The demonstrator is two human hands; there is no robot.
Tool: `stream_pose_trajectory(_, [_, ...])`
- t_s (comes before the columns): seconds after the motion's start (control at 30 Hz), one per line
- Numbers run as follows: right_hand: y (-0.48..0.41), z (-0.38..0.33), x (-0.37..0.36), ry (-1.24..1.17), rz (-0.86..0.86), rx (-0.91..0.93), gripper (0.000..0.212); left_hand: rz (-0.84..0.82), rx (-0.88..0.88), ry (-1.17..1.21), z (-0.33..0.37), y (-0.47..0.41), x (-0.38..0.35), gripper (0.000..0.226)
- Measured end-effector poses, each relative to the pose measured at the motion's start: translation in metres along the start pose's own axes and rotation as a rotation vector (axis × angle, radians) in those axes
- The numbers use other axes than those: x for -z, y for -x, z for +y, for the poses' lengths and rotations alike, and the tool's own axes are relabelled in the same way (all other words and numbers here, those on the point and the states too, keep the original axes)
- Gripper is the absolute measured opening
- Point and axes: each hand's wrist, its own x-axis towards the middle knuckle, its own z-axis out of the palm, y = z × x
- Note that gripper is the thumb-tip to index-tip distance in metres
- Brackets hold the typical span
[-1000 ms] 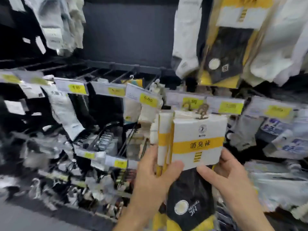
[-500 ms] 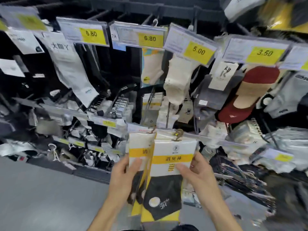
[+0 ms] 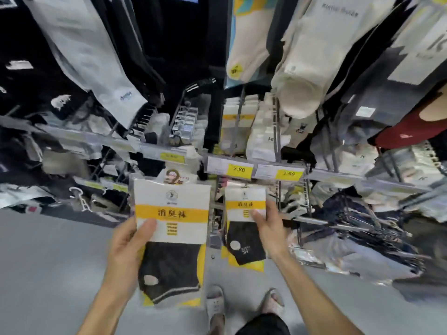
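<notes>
My left hand [image 3: 129,247] grips a packet of black socks [image 3: 172,238] with a white and yellow header card, thumb across the card's lower edge. Further right, my right hand [image 3: 268,228] holds a second, like packet of black socks [image 3: 244,228] by its right side, close below the yellow 3.80 price tag [image 3: 239,169]. The two packets are apart, with a gap between them. The top of the right packet sits just under the price rail; whether it hangs on a hook I cannot tell.
Rows of packed socks hang from metal hooks [image 3: 278,131] on a dark display wall. A rail with yellow price tags [image 3: 289,174] runs across the middle. White socks [image 3: 300,93] hang above. Grey floor [image 3: 48,262] lies below, with my slippered feet [image 3: 215,308] near the rack.
The packets, held together as a stack before, are now split: one in each hand, the right one moved up toward the price rail. The view has tilted down to the lower rows.
</notes>
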Motion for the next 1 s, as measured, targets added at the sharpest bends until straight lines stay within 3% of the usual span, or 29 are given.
stream_pose_trajectory(0.1, [-0.046,-0.021,-0.027,0.112,0.098,0.104,0.029,-0.005,0.080,-0.024,-0.010,0.006,-0.006,0.029])
stream_pose_trajectory(0.17, [-0.073,-0.031,-0.037,0.144,0.136,0.163,0.020,-0.032,0.124,-0.069,-0.018,0.008,-0.010,0.026])
stream_pose_trajectory(0.23, [-0.089,-0.041,-0.042,0.119,0.146,0.081,0.025,-0.077,0.166,-0.072,-0.023,0.010,-0.013,0.025])
stream_pose_trajectory(0.27, [-0.097,-0.040,-0.044,0.128,0.030,-0.018,0.027,-0.095,0.181,-0.077,-0.025,0.011,-0.015,0.024])
stream_pose_trajectory(0.3, [-0.104,-0.045,-0.047,0.055,0.018,-0.142,0.032,-0.108,0.195,-0.080,-0.027,0.012,-0.016,0.024])
stream_pose_trajectory(0.43, [-0.139,-0.063,-0.052,-0.071,0.114,0.095,0.046,-0.140,0.235,-0.083,-0.032,0.012,-0.018,0.023])
stream_pose_trajectory(0.57, [-0.166,-0.061,-0.057,0.098,0.152,0.132,0.028,-0.145,0.274,-0.057,-0.029,0.009,-0.020,0.026])
stream_pose_trajectory(0.67, [-0.170,-0.067,-0.055,0.255,0.197,0.210,0.043,-0.137,0.262,-0.073,-0.025,0.004,-0.024,0.026])
stream_pose_trajectory(0.73, [-0.151,-0.075,-0.055,0.139,0.091,0.220,0.046,-0.119,0.264,-0.089,-0.025,0.000,-0.030,0.025])
stream_pose_trajectory(0.8, [-0.114,-0.068,-0.051,-0.122,0.006,0.194,0.042,-0.119,0.266,-0.101,-0.025,-0.004,-0.036,0.023])
stream_pose_trajectory(0.87, [-0.064,-0.058,-0.043,-0.206,-0.013,0.076,0.019,-0.120,0.262,-0.118,-0.028,-0.008,-0.040,0.021])
stream_pose_trajectory(1.0, [0.028,-0.043,-0.030,-0.316,-0.087,0.076,0.039,-0.130,0.202,-0.168,-0.039,-0.014,-0.045,0.020])
